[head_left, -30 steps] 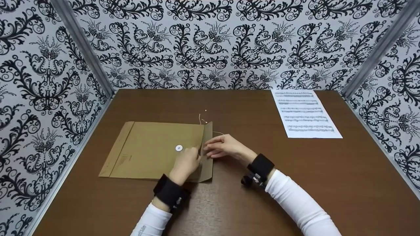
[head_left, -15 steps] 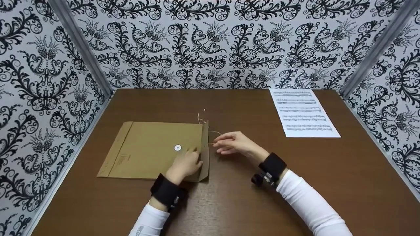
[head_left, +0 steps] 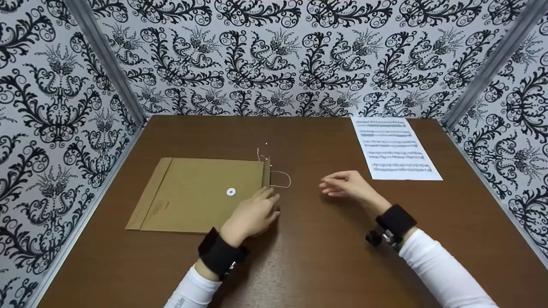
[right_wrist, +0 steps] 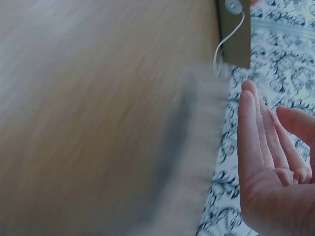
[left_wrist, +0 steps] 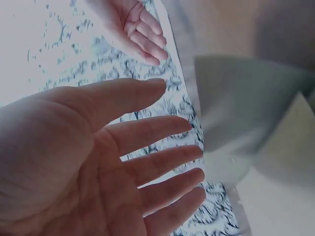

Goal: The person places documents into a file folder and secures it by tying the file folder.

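A brown string-tie envelope (head_left: 192, 192) lies on the left half of the table, with a white button (head_left: 231, 191) on its upper face. At its right end the flap (head_left: 266, 173) stands raised, and a loop of thin string (head_left: 290, 179) trails from it onto the table. My left hand (head_left: 254, 214) is over the envelope's lower right corner, its straight fingers at the flap; the left wrist view shows the palm with fingers spread beside the flap (left_wrist: 236, 98). Well to the right, my right hand (head_left: 349, 186) hovers with relaxed fingers, holding nothing.
A sheet of music (head_left: 396, 147) lies at the back right of the brown table (head_left: 317, 256). Tiny white bits and a string end (head_left: 258, 154) lie just beyond the envelope. Patterned walls (head_left: 274, 60) enclose the back and sides.
My right hand has let go of the string and moved right, away from the flap. My left hand has shifted right onto the flap, which now stands more upright.
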The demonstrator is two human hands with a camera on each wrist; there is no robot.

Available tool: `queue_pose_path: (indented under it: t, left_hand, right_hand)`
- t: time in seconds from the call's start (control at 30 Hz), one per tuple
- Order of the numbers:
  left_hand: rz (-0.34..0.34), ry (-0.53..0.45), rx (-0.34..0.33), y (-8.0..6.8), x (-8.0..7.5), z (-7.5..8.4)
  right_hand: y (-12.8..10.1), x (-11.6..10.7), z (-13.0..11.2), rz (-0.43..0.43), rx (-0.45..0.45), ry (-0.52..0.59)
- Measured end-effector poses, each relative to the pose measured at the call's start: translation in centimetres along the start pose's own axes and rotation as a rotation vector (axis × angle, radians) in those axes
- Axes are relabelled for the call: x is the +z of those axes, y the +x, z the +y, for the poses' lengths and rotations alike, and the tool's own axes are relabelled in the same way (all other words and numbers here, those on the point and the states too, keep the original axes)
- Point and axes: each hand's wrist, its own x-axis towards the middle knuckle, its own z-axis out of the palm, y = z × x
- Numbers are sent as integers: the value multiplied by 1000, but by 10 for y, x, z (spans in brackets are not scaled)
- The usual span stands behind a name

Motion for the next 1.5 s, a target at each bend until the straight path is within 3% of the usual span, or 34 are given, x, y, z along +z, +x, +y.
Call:
queue_pose_path:
  t: [0.17,0.5,0.6,0.8,0.9,1.0,1.2,1.5]
  left_hand:
    - [22,123,136,7,5,18]
    - [-46,244,289,13,31,40]
    - [-37,266,309,12,35,43]
    - [-21,298,357,11,40,46]
    - [-14,330,376,11,42,47]
    - [-17,354,381,11,44,46]
    - [-54,370,363,10,46,44]
    - [-84,376,379,9,47,43]
  right_hand:
    - [-15,-30,13,93,-9,-3]
    - [-40,-87,30,318,-53,-160]
    - [-45,-105,35,407,-55,-283]
    - [-56,-138,45,633,-87,-636]
    - [-60,-150,50,705,-83,-725]
    - [-63,-159,53,693,-39,-748]
    - [-67,-174,59,590,61,-813]
    - [-67,-184,69,492,101,-923]
